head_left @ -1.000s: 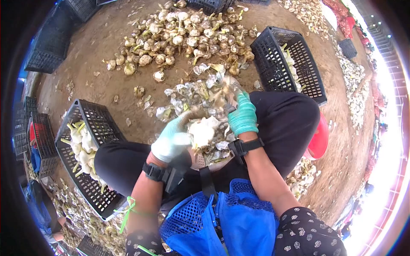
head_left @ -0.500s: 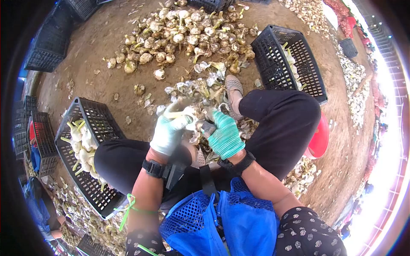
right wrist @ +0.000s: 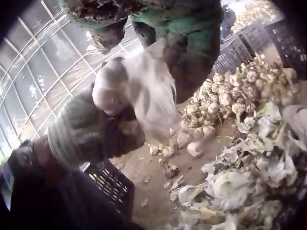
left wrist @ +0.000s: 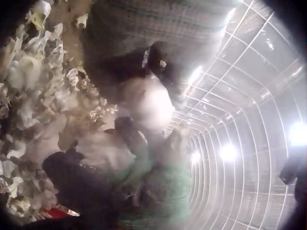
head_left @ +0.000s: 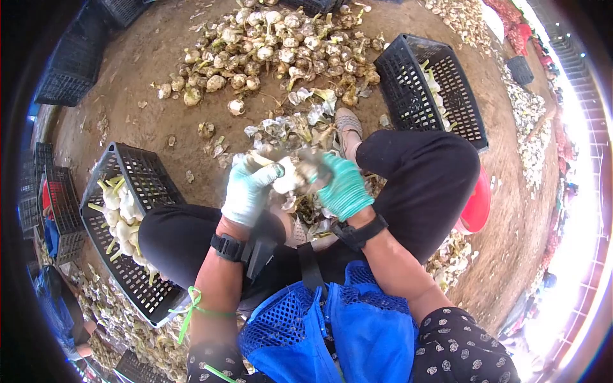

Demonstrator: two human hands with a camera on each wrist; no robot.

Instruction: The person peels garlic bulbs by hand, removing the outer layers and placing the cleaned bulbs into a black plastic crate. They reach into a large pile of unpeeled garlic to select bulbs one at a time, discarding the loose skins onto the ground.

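Observation:
In the head view, my left hand, in a pale glove, grips a white garlic bulb by its stem side. The green-gloved right hand is at the bulb's other side, its fingertips blurred. Loose white skin stretches from the bulb up to the curled right fingers in the right wrist view. The left wrist view shows the bulb between the left hand above and the right hand below. Part of the right hand's grip is hidden.
A heap of unpeeled garlic lies ahead on the ground. Black crates with cleaner bulbs stand at left and right. Loose skins lie between the legs, near a shoe. A red basin is beside the right knee.
Both hands have come closer together around the bulb. The right hand moved left and down from over the foot, then slightly up and right; the left hand turned upward.

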